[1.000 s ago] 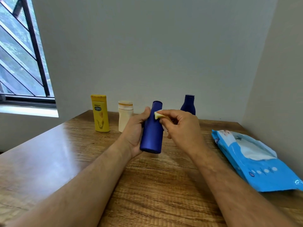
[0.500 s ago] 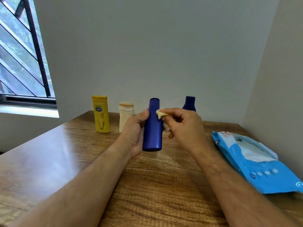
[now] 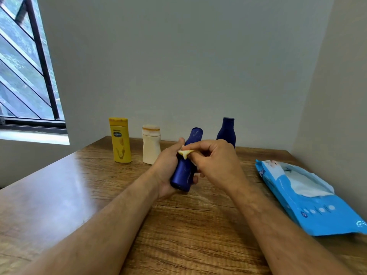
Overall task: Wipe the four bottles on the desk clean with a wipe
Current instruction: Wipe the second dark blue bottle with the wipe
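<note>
Change: bottle tipped since half a second back — was upright, now leans top-away-right; wipe slid lower, from near the neck to mid-body.
Desk (image 3: 83,197): wooden, corner of room, carries everything.
Pack (image 3: 309,197): blue wipes pack flat at right edge, flap open, white sheet showing.
Left hand (image 3: 166,167): fingers wrapped round lower body of held bottle, thumb up the near side — firm hold.
Right hand (image 3: 214,161): fingertips pressed together, pinching the wipe against the bottle.
Held bottle (image 3: 183,171): dark blue, slim, off the desk between both hands, tilted; pale smears near top.
Yellow bottle (image 3: 120,139): upright at back left.
Cream bottle (image 3: 151,144): upright just right of yellow, orange grime at cap.
Blue bottle (image 3: 226,132): upright at back, behind right hand.
Wipe (image 3: 185,152): small, yellowish, crumpled, touching held bottle mid-body.
Handling: likely light, stiff plastic, smooth — probably slippery once damp; best gripped low on the body, rotated to reach all sides.
Progress: judged first or second bottle in hand; cream one looks uncleaned.
</note>
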Tool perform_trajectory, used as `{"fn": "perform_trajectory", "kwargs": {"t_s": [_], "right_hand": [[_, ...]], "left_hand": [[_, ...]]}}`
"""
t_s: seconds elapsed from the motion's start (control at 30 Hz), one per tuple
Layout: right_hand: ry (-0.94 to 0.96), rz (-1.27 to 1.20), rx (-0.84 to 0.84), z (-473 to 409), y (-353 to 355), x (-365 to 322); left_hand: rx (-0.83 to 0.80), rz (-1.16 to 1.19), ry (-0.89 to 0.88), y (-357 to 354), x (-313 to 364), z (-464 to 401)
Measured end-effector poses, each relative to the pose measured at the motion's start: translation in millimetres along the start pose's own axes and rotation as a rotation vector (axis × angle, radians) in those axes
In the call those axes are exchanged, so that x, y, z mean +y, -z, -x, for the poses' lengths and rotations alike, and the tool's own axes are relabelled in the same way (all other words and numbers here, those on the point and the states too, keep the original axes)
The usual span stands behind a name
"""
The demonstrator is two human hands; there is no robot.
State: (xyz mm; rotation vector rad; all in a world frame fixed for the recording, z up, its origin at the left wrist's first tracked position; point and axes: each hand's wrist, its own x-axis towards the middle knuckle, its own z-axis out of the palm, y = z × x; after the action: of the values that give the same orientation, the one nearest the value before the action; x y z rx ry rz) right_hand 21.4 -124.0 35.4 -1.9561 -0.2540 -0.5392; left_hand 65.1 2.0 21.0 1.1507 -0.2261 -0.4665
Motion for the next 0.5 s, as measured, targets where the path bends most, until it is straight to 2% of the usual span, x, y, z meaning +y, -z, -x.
{"fn": "perform_trajectory", "kwargs": {"t_s": [0.13, 0.23, 0.37, 0.43, 0.5], "right_hand": [[0.050, 0.067, 0.109, -2.3, 6.6, 2.1], [0.130, 0.078, -0.020, 0.5, 7.0, -1.6], [0.109, 0.141, -0.226, 2.0, -0.3, -1.4], [0.105, 0.153, -0.251, 1.7, 0.4, -1.1], [0.131, 0.157, -0.197, 1.6, 1.7, -0.6]], "left_hand": [[0.025, -0.025, 0.000, -0.5, -2.0, -2.8], [0.048, -0.031, -0.099, 1.2, -1.0, -3.6], [0.087, 0.103, -0.097, 2.3, 4.6, -2.0], [0.097, 0.121, -0.100, 2.6, 5.2, -2.6], [0.074, 0.097, -0.101, 2.0, 3.8, -2.1]]}}
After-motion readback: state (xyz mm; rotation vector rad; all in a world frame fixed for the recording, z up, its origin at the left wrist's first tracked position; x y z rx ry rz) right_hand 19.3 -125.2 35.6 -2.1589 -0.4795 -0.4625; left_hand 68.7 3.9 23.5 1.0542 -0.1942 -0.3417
